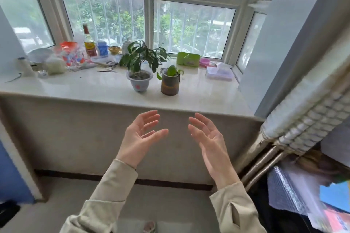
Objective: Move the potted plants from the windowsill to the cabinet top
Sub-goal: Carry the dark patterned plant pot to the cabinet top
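- Fingers point(151, 118) spread and relaxed, palms facing each other. The left hand point(140, 136) and right hand point(207, 138) hold nothing and hover below the sill's front edge.
- At 12 o'clock from the hands, two potted plants stand on the windowsill point(85, 87): a leafy one in a pale plastic pot point(139, 82) and, just beside it at its 3 o'clock, a sprout in a dark cylinder pot point(169, 85).
- Both look light but soil-weighted, the leafy one likely top-heavy — best gripped round the pot wall, never the stems.
- The cabinet top is out of view.

Daylit barred window point(147, 22), grey floor point(170, 200)
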